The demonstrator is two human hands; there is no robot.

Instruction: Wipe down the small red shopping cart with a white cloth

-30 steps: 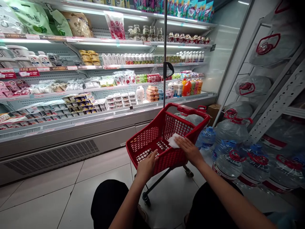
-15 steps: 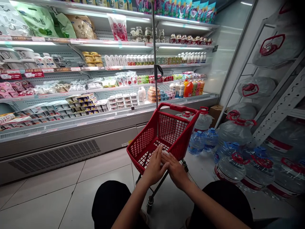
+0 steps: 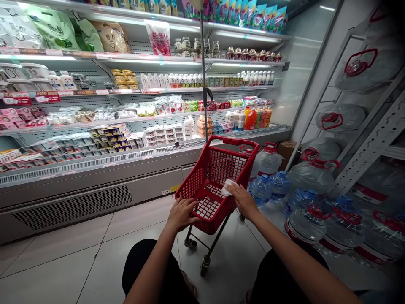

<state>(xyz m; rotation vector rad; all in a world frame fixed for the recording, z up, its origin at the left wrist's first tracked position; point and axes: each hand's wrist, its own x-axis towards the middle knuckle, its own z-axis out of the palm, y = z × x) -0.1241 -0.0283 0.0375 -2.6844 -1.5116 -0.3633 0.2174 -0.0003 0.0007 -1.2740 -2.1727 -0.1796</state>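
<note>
A small red plastic shopping cart (image 3: 202, 177) with a lattice basket stands in front of my knees. My left hand (image 3: 181, 214) grips the near left corner of its rim, fingers over the edge and thumb on the near side. In my right hand (image 3: 242, 198) is a crumpled white tissue (image 3: 228, 188), pressed to the inside of the basket's right wall near the rim. Part of the tissue is hidden under my fingers. The cart's handle (image 3: 232, 141) points away from me, and a thin pole (image 3: 204, 63) rises behind it.
A refrigerated display case (image 3: 152, 181) with packed dairy goods spans the back. Large water bottles (image 3: 305, 223) with red handles crowd the right, beside smaller blue-tinted bottles (image 3: 261, 190). A metal rack (image 3: 363, 152) stands there too. Pale tiles (image 3: 136, 232) cover the floor.
My hands were together over the cart's near edge and have parted, left to the near left rim, right with the tissue to the right wall. The cart has turned a little.
</note>
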